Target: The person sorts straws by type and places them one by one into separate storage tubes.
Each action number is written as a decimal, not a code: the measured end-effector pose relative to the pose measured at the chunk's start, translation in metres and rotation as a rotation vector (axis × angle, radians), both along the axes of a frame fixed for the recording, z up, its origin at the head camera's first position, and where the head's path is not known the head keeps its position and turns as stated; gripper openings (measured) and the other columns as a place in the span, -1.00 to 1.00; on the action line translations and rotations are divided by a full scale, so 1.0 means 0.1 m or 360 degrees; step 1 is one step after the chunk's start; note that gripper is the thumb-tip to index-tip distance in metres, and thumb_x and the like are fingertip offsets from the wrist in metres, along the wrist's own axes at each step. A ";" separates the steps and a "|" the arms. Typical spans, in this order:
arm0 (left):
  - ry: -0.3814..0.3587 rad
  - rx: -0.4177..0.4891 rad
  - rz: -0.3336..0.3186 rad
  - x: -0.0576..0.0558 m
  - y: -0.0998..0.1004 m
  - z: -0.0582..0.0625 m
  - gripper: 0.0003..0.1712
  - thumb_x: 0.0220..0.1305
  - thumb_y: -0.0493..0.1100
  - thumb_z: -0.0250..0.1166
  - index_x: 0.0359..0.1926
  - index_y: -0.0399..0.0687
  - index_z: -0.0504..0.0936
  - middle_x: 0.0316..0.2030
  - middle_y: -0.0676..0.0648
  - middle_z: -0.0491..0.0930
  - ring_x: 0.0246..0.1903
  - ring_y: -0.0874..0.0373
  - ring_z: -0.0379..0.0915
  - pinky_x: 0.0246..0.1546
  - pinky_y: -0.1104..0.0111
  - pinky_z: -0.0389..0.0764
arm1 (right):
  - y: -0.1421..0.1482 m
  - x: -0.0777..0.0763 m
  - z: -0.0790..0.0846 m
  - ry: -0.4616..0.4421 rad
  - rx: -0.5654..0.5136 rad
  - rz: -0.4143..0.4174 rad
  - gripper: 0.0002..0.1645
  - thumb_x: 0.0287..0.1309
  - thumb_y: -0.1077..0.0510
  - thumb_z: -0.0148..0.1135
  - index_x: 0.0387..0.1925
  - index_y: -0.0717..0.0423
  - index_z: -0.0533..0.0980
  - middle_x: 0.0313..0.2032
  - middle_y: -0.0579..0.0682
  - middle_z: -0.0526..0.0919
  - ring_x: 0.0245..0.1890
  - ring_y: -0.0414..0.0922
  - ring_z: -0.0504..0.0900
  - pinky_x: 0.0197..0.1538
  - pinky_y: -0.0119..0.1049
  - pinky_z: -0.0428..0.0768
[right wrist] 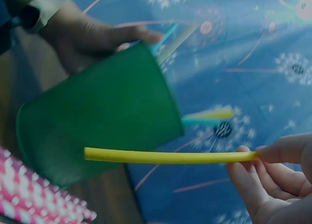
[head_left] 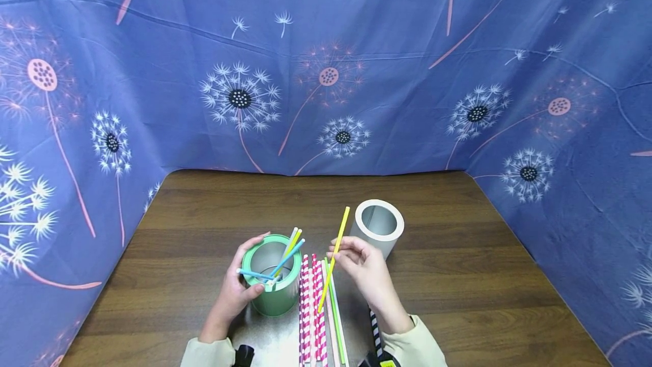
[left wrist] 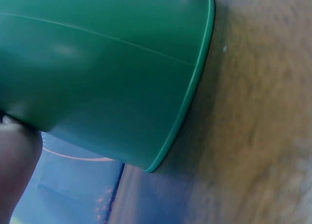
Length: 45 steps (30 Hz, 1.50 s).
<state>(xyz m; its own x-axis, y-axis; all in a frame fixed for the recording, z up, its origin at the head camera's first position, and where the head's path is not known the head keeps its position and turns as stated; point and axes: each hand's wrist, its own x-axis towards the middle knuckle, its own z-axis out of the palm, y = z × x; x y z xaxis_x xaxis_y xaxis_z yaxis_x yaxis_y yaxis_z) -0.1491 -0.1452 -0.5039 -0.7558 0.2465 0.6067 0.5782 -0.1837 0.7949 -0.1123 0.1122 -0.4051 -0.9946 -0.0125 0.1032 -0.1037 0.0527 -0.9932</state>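
My left hand (head_left: 230,298) grips a green can (head_left: 275,302) by its side and rim, thumb over the near edge. The can stands open end up and slightly tilted in the head view; its green wall (left wrist: 122,82) fills much of the left wrist view. Several straws lean inside it, among them a blue straw (head_left: 291,254) and another blue straw (head_left: 251,273) toward the thumb. My right hand (head_left: 368,274) pinches a yellow straw (right wrist: 161,157) between thumb and fingers. That straw slants above the loose straws, right of the can.
Pink-and-white striped straws (head_left: 307,327) lie in a row right of the green can, with a green straw (head_left: 337,313) beside them. A white can (head_left: 378,237) stands behind my right hand. A black-and-white straw (head_left: 375,330) lies by the right wrist. Blue patterned cloth (head_left: 397,106) surrounds the wooden table (head_left: 489,293).
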 end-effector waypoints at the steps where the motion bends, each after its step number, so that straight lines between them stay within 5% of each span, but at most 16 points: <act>1: -0.0006 -0.0004 0.0002 0.00 0.00 0.00 -0.08 0.16 0.04 0.37 0.36 -0.37 0.18 0.37 -0.09 0.32 0.17 0.24 0.43 0.12 0.49 0.46 | -0.01 0.01 0.03 0.0034 -0.0028 -0.0009 -0.70 0.16 0.46 0.17 -0.07 0.56 0.46 -0.15 0.29 0.64 -0.23 -0.31 0.71 -0.05 -0.46 0.64; 10: -0.0009 0.0017 -0.0018 0.00 0.00 0.00 -0.08 0.16 0.02 0.38 0.36 -0.39 0.16 0.38 -0.14 0.31 0.19 0.25 0.41 0.13 0.50 0.45 | -0.14 0.09 0.28 0.0418 -0.0253 -0.0102 -0.68 0.13 0.47 0.20 -0.07 0.60 0.44 -0.22 -0.18 0.70 -0.18 -0.25 0.74 0.04 -0.35 0.62; 18: -0.0040 0.0015 -0.0033 0.00 0.00 0.00 -0.09 0.17 0.00 0.37 0.37 -0.36 0.16 0.39 -0.12 0.30 0.19 0.24 0.41 0.13 0.47 0.46 | -0.27 0.07 0.25 0.0815 -0.0291 -0.0138 -0.75 0.14 0.52 0.16 -0.13 0.62 0.42 -0.19 -0.13 0.68 -0.15 -0.24 0.73 0.05 -0.33 0.62; 26: -0.0052 -0.0023 0.0003 0.01 0.00 0.02 -0.09 0.16 0.03 0.38 0.37 -0.32 0.18 0.37 -0.02 0.32 0.17 0.27 0.42 0.12 0.50 0.46 | -0.35 0.04 0.10 0.1162 -0.0175 -0.0003 -0.75 0.11 0.63 0.05 -0.13 0.60 0.41 -0.10 -0.08 0.63 -0.06 -0.26 0.69 0.03 -0.33 0.63; 36: -0.0068 -0.0031 0.0013 0.02 -0.01 0.01 -0.09 0.14 0.01 0.38 0.37 -0.31 0.18 0.38 -0.04 0.32 0.16 0.26 0.43 0.10 0.47 0.47 | -0.44 0.03 0.02 0.1189 -0.0046 0.0045 -0.69 0.05 0.66 0.11 -0.13 0.49 0.47 -0.19 0.29 0.57 -0.06 -0.22 0.68 -0.05 -0.35 0.66; 40: -0.0096 -0.0053 0.0024 0.02 -0.02 0.02 -0.10 0.13 0.00 0.38 0.38 -0.26 0.19 0.38 -0.01 0.32 0.16 0.27 0.43 0.10 0.46 0.48 | -0.47 0.01 -0.06 0.1127 0.0039 0.0067 -0.65 0.03 0.65 0.13 -0.12 0.44 0.49 -0.19 0.31 0.56 -0.06 -0.22 0.67 -0.06 -0.37 0.66; 45: -0.0105 -0.0057 0.0021 0.02 -0.02 0.03 -0.09 0.14 0.01 0.38 0.38 -0.25 0.18 0.38 -0.02 0.31 0.17 0.26 0.42 0.11 0.45 0.48 | -0.50 -0.04 -0.17 0.1074 0.0125 0.0101 -0.69 0.06 0.60 0.16 -0.12 0.41 0.49 -0.19 0.31 0.57 -0.11 0.01 0.70 -0.05 -0.31 0.67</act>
<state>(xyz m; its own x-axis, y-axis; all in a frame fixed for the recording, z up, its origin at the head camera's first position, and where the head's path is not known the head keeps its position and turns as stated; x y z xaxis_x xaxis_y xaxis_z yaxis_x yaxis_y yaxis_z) -0.1467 -0.1471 -0.5010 -0.7972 0.2569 0.5463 0.5265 -0.1468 0.8374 -0.1167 0.0617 -0.4217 -0.7097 -0.1017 0.6971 -0.7045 0.0954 -0.7033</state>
